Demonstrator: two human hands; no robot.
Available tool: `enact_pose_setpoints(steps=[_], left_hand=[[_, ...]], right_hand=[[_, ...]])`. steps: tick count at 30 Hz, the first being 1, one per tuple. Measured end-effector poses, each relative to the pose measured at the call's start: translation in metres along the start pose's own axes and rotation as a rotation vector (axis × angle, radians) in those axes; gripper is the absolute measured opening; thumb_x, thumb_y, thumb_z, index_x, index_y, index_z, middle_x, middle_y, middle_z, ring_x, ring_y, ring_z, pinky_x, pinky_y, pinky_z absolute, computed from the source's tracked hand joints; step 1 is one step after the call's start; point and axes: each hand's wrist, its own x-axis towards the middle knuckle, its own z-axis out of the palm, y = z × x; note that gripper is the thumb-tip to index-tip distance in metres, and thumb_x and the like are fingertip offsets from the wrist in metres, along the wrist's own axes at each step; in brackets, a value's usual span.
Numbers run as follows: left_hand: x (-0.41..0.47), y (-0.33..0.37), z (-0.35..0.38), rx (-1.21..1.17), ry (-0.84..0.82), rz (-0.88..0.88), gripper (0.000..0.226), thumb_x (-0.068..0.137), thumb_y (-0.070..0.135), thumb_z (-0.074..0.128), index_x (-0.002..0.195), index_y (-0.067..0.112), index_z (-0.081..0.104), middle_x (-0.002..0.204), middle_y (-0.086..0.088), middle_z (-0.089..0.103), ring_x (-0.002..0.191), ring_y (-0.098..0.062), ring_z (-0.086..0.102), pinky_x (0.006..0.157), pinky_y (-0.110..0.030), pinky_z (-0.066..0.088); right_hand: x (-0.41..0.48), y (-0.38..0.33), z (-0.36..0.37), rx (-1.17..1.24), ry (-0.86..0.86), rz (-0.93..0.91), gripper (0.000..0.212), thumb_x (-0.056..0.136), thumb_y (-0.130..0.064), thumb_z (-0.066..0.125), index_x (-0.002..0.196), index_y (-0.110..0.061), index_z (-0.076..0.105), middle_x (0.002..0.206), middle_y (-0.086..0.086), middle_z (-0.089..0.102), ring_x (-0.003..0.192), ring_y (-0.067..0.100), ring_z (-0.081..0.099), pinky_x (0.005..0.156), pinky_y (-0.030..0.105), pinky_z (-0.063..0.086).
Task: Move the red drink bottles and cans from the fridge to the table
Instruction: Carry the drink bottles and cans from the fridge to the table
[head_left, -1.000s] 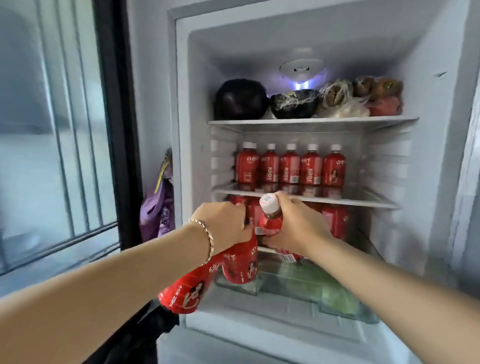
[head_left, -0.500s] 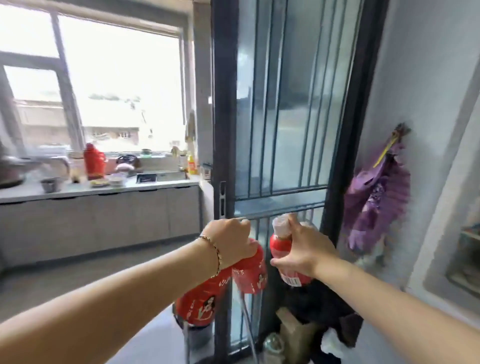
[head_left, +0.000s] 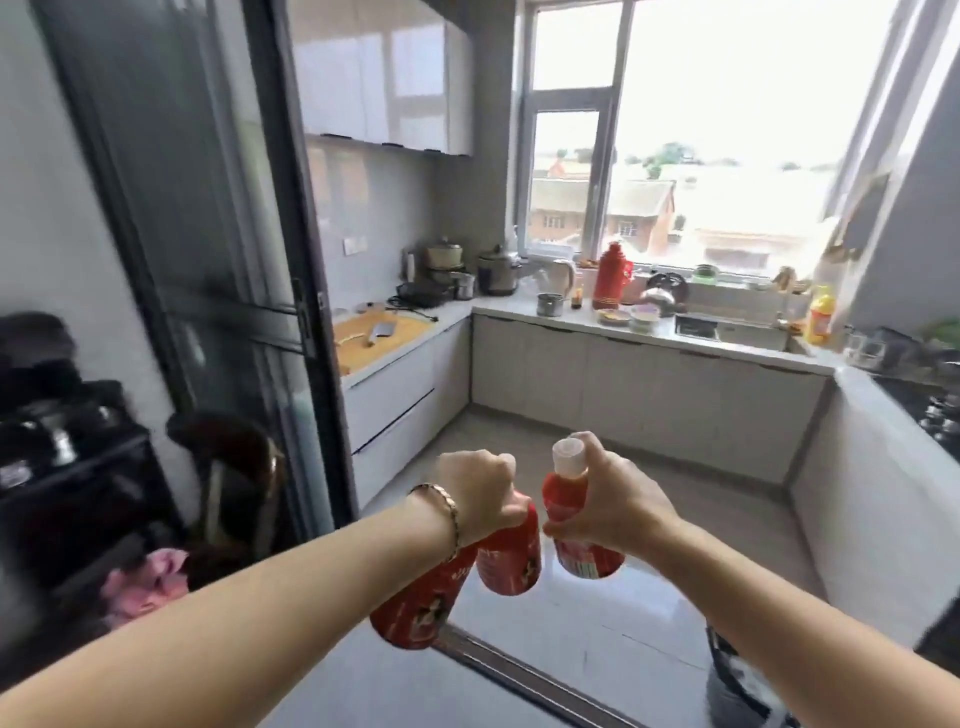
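My left hand (head_left: 480, 496) grips two red drink bottles by their necks: one (head_left: 509, 558) hangs just below the fist, the other (head_left: 418, 613) slants down to the left under my wrist. My right hand (head_left: 610, 501) holds a third red bottle (head_left: 576, 530) upright by its shoulder, with its pale cap above my thumb. All three bottles are in the air over the floor at a kitchen doorway. The fridge and the table are out of view.
A dark-framed sliding glass door (head_left: 208, 260) stands on the left, its floor track (head_left: 519, 675) crossing below my hands. Beyond lies a kitchen with an L-shaped counter (head_left: 649, 332) full of pots, a red thermos (head_left: 610, 278) and a cutting board (head_left: 376, 335). Dark shelving (head_left: 62, 441) sits at far left.
The view has swung left from the open fridge, past the glass door, to the kitchen doorway. Both hands keep hold of the same bottles, carried in front of me.
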Motion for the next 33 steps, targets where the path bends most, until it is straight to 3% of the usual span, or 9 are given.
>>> enact_pose_setpoints(steps=[8,16,19,23,26,33], left_hand=[[-0.057,-0.193,0.020,0.048,-0.051,-0.506,0.039,0.092,0.043,0.045,0.107,0.008,0.052,0.113,-0.012,0.063,0.106,-0.030,0.059,0.080,-0.031,0.042],[-0.151,-0.311,0.021,0.084,-0.028,-0.963,0.029,0.090,0.043,0.047,0.088,0.014,0.047,0.101,-0.008,0.065,0.095,-0.031,0.061,0.067,-0.029,0.035],[-0.193,-0.340,0.021,0.098,-0.060,-1.058,0.033,0.090,0.046,0.047,0.091,0.013,0.048,0.100,-0.007,0.064,0.093,-0.031,0.061,0.066,-0.031,0.035],[-0.263,-0.394,0.027,0.102,-0.105,-1.187,0.034,0.091,0.043,0.045,0.098,0.010,0.051,0.100,-0.009,0.064,0.091,-0.031,0.061,0.064,-0.031,0.036],[-0.302,-0.428,0.030,0.105,-0.135,-1.226,0.035,0.092,0.044,0.045,0.101,0.011,0.051,0.101,-0.009,0.064,0.092,-0.031,0.061,0.066,-0.031,0.039],[-0.427,-0.557,0.027,0.093,-0.209,-1.268,0.038,0.093,0.047,0.043,0.109,0.013,0.050,0.104,-0.006,0.064,0.093,-0.026,0.063,0.071,-0.032,0.046]], right_hand=[[0.116,-0.162,0.112,0.008,-0.258,-0.403,0.078,0.064,-0.035,0.081,0.127,-0.026,0.037,0.114,0.002,0.060,0.100,0.023,0.059,0.084,0.037,0.052],[0.156,-0.311,0.204,0.025,-0.469,-0.755,0.072,0.057,-0.039,0.079,0.116,-0.028,0.040,0.100,-0.002,0.062,0.089,0.021,0.061,0.078,0.038,0.054],[0.150,-0.356,0.239,0.059,-0.522,-0.826,0.068,0.058,-0.042,0.076,0.114,-0.029,0.041,0.098,-0.002,0.061,0.089,0.021,0.061,0.074,0.032,0.050],[0.130,-0.439,0.301,0.081,-0.569,-0.949,0.064,0.057,-0.044,0.076,0.108,-0.035,0.038,0.093,-0.005,0.061,0.084,0.019,0.061,0.074,0.035,0.054],[0.117,-0.488,0.334,0.054,-0.622,-0.986,0.071,0.058,-0.040,0.079,0.116,-0.032,0.038,0.100,-0.004,0.059,0.089,0.020,0.060,0.077,0.035,0.052],[0.075,-0.656,0.426,0.050,-0.721,-0.969,0.074,0.059,-0.036,0.082,0.118,-0.024,0.040,0.100,0.000,0.061,0.089,0.020,0.061,0.079,0.038,0.055]])
